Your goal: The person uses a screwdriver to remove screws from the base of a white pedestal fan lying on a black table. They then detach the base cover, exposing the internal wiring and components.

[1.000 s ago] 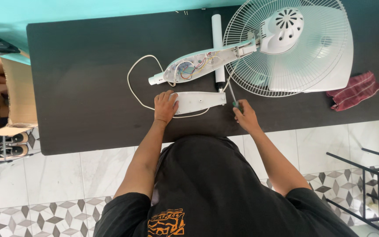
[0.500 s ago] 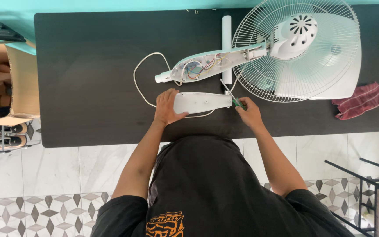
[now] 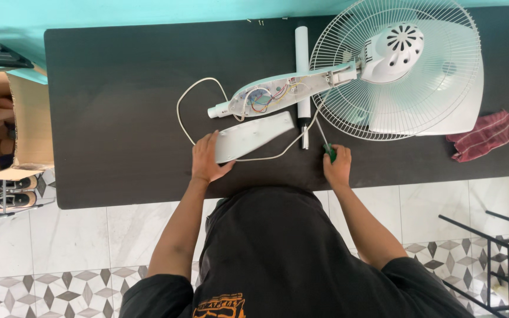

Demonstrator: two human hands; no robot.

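A white electric fan lies on the dark table, its neck housing open with coloured wires showing. My left hand rests on the near end of a loose white cover panel, gripping its edge. My right hand is closed around a green-handled screwdriver whose shaft points up toward the fan grille. A white power cord loops to the left of the housing. A white tube lies behind the neck.
A red cloth lies at the table's right. A cardboard box stands left of the table. A black metal frame is on the tiled floor at lower right. A turquoise wall runs behind.
The view has shifted slightly. The cover panel has swung so its far end angles up to the right, and my left hand has slid to its left end. My right hand stays on the screwdriver.
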